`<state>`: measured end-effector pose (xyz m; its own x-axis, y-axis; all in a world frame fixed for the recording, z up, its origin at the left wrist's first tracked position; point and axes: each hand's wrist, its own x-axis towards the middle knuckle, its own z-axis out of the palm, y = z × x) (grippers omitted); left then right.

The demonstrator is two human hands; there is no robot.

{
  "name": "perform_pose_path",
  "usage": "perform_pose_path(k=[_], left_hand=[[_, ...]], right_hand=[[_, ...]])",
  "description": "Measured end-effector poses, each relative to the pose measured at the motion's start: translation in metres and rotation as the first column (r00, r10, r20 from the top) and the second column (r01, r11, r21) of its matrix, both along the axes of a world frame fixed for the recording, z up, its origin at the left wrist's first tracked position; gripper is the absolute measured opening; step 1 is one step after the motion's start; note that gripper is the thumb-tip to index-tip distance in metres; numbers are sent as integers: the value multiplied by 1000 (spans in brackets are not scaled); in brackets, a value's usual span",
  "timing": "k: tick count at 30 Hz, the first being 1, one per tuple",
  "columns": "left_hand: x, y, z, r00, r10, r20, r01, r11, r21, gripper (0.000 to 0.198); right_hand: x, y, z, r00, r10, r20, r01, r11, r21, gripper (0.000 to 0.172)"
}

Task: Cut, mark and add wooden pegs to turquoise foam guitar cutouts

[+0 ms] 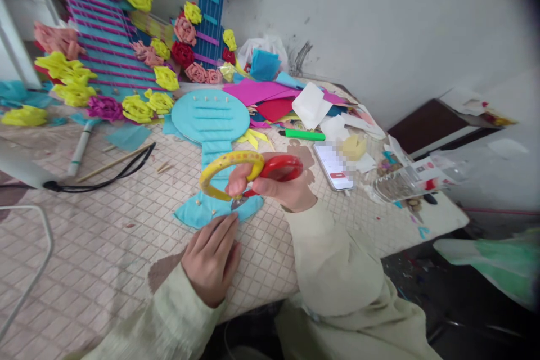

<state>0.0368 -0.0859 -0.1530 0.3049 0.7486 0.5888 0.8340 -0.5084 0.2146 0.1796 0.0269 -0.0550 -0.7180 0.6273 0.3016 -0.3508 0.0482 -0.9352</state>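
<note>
My right hand (pixel 280 188) holds scissors (pixel 232 163) with one yellow and one red handle loop. Their short blades point down at the flared lower end of a light blue guitar-shaped piece (pixel 211 118). My left hand (pixel 213 253) lies palm down, its extended fingertips on the edge of that flared end, beside the blades. Small pale pegs stand on the round part, and thin ridges cross the piece. Whether the blades touch the blue material cannot be made out.
Decorated blue panels with paper roses (pixel 113 39) stand at the back left. Coloured paper (pixel 257 91), a green marker (pixel 304 135), a phone (pixel 333 166) and a plastic bottle (pixel 417 180) lie behind and right. A white cable (pixel 48 242) curves at the left.
</note>
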Motion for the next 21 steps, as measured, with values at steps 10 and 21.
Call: perform_pose_path(k=[10,21], left_hand=[[0,0,1,1000,4,4,-4,1000,8,31],[1,0,2,1000,6,5,-6,1000,21,30]], right_hand=[[-2,0,-2,997,3,-75,-1,999,34,15],[10,3,10,917,-294,-268,320,945,58,15]])
